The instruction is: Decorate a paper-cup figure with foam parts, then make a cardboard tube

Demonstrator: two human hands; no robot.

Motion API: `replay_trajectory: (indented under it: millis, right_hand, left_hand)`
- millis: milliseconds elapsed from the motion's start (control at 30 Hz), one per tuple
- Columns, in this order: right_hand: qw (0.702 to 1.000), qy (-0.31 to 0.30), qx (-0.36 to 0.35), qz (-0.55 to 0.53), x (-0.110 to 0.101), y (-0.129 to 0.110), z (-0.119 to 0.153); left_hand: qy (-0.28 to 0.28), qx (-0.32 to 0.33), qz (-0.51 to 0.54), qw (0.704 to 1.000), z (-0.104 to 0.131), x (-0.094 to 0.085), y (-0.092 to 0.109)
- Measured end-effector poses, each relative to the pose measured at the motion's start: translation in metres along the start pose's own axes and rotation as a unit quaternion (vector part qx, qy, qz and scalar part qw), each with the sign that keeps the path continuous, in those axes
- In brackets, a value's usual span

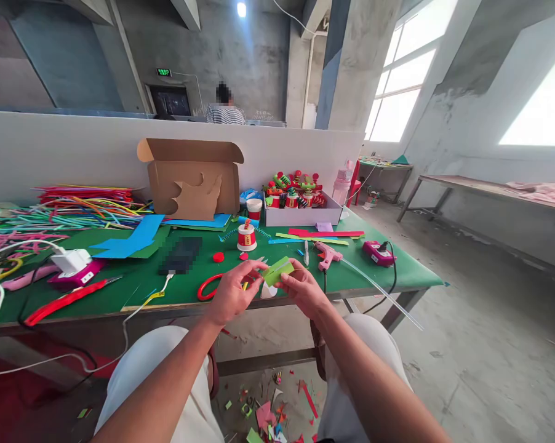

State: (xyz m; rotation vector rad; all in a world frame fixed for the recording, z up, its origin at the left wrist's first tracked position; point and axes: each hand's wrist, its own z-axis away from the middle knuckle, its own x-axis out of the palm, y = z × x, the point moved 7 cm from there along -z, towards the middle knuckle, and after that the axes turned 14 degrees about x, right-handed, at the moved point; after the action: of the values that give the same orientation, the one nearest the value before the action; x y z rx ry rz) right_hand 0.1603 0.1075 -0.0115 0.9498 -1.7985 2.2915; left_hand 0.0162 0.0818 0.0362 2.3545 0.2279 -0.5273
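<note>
A small piece of light green paper [278,271] is held up between my two hands, over the table's near edge. My left hand [238,288] pinches its left end, and the fingers of my right hand [301,284] are closed on its right end. Just left of my left hand lie red-handled scissors [208,287], partly hidden by that hand. Behind the hands stands a red and white paper cup [247,237] with a blue coiled strip on either side. Two red paper pieces, one a round disc [218,257], lie near it. A pink glue gun [327,255] rests to the right.
A white box [300,216] of finished paper figures stands at the back, beside an open cardboard box [194,178]. Coloured pipe cleaners [83,209] pile up at left. A phone [181,255], a red knife [69,301] and cables lie in front. Paper scraps litter the floor.
</note>
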Motion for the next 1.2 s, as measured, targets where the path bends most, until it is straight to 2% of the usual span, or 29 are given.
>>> replay_trajectory:
  millis: [200,333,400,567,700,967,1200]
  right_hand:
    - [0.999,-0.006,0.018,0.027,0.009,0.005,0.0]
    - [0.988,0.106,-0.067,0.09,-0.002,-0.008,0.002]
    - [0.979,0.137,-0.085,0.124,-0.006,-0.012,0.003]
    - [0.989,0.07,-0.007,0.134,-0.002,-0.003,0.001]
    - [0.992,0.04,0.023,0.116,0.002,0.001,0.002]
    - [0.993,0.021,0.034,0.107,0.002,-0.001,0.005]
    - [0.994,0.02,0.013,0.108,0.001,-0.002,0.004]
  left_hand:
    - [0.007,0.09,-0.154,0.984,-0.001,-0.005,0.011]
    - [0.047,0.136,-0.239,0.96,0.001,-0.01,0.017]
    - [0.048,0.15,-0.262,0.952,0.003,-0.009,0.019]
    - [0.035,0.16,-0.281,0.946,0.004,-0.004,0.02]
    - [0.045,0.18,-0.266,0.946,0.004,-0.003,0.021]
    - [0.033,0.11,-0.216,0.97,0.005,-0.003,0.01]
    - [0.048,0.152,-0.221,0.962,0.005,-0.003,0.02]
